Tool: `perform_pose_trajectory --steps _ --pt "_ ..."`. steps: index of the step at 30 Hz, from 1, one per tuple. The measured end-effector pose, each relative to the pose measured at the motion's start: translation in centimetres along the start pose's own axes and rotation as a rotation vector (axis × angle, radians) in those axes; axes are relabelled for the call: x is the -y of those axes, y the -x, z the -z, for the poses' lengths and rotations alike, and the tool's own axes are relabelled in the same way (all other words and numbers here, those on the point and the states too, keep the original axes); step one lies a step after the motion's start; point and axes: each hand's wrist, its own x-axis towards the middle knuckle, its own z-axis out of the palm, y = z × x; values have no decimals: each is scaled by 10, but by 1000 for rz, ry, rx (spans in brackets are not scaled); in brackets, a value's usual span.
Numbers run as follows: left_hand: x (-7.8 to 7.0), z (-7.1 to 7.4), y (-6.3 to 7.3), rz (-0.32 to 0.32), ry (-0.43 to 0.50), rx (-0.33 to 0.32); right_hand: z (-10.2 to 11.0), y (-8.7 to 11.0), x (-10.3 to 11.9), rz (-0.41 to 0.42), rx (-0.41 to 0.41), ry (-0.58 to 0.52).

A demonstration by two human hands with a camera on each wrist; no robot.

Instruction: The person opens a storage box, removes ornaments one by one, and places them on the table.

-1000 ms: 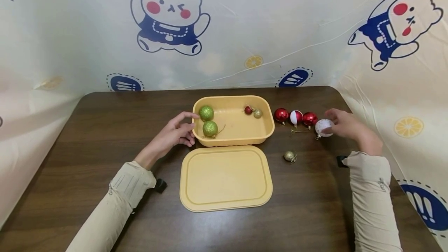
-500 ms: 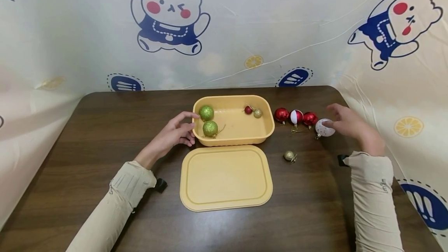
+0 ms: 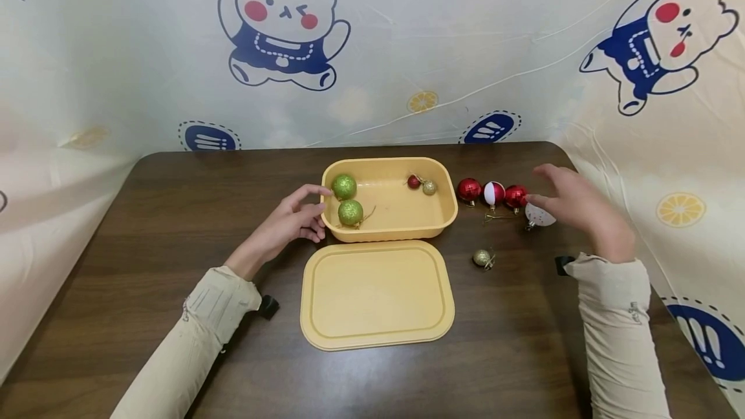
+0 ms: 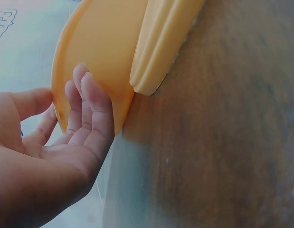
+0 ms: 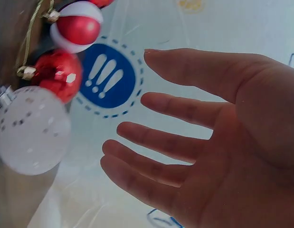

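Observation:
My left hand (image 3: 292, 215) is at the left end of a yellow plastic box (image 3: 396, 235), fingertips at its rim and wall, fingers loosely bent. Inside the box lie two green glitter baubles (image 3: 350, 212), a small red bauble (image 3: 414, 182) and a small gold one (image 3: 429, 187). Over a white speckled bauble (image 3: 539, 215), my right hand (image 3: 576, 202) hovers with fingers spread and holds nothing; it partly covers that bauble in the head view. In the right wrist view, the white bauble (image 5: 33, 130) sits apart from the fingertips.
Left of the white bauble stand a red bauble (image 3: 515, 197), a red-and-white one (image 3: 494, 193) and another red one (image 3: 469, 190). A small gold bauble (image 3: 482, 258) lies nearer. The yellow lid (image 3: 377, 296) rests flat before the box on the brown table (image 3: 512, 354).
My right hand has shifted slightly leftward, further over the white bauble, its thumb now by the nearest red bauble. My left hand and the box stay put.

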Motion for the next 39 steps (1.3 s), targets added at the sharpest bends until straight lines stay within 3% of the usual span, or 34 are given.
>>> perform_pose_trajectory --steps 9,18,32,39 --pt "3 0 0 6 14 -1 1 4 38 50 -48 27" --pt "5 2 3 -1 7 -1 -18 -4 80 80 -47 26" --pt "1 0 0 8 8 -8 -43 -29 140 297 -103 5" --pt "1 0 -1 9 21 -5 -69 -47 159 459 -36 -168"
